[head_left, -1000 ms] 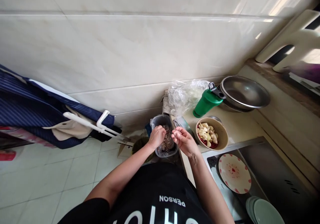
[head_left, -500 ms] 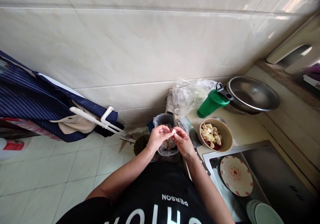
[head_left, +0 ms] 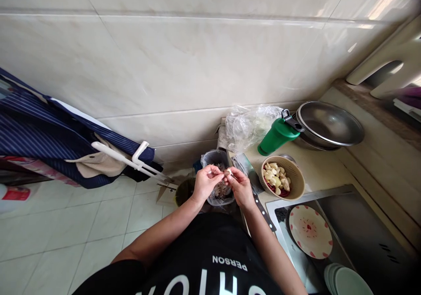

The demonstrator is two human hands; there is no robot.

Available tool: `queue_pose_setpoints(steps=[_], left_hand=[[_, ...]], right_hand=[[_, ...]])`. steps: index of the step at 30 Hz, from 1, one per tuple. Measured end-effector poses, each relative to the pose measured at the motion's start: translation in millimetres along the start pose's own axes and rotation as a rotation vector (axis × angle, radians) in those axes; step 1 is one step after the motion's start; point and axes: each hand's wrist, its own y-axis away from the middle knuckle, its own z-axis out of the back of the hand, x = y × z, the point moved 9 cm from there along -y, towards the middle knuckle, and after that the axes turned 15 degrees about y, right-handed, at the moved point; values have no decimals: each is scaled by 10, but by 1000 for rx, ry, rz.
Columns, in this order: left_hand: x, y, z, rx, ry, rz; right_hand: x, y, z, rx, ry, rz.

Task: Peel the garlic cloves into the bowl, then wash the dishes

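Both hands are close together above a lined bin with peelings inside. My right hand pinches a small white garlic clove between thumb and fingers. My left hand is closed beside it, fingertips pressed together near the clove; what they grip is too small to make out. On the counter to the right, a beige basket holds peeled garlic cloves, with something red underneath.
A green shaker bottle, a clear plastic bag and a metal pan stand behind the basket. A knife with a dotted handle lies by the sink, which holds a plate. Clothes hang left.
The fingertips have shifted slightly apart, and the clove now shows more clearly in my right hand. The view has moved a little.
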Motion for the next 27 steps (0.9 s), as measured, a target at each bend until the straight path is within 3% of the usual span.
queue_pose_setpoints(steps=[4, 8, 21, 24, 27], left_hand=[[32, 21, 24, -67, 64, 111], [79, 58, -36, -37, 104, 244], [80, 50, -39, -36, 107, 272], [90, 36, -55, -32, 149, 293], [142, 26, -59, -27, 182, 324]], right_hand=[[71, 7, 87, -75, 50, 106], [74, 11, 91, -61, 128, 134], [304, 63, 121, -111, 457, 332], [228, 44, 80, -50, 349, 266], [45, 17, 25, 19, 49, 106]])
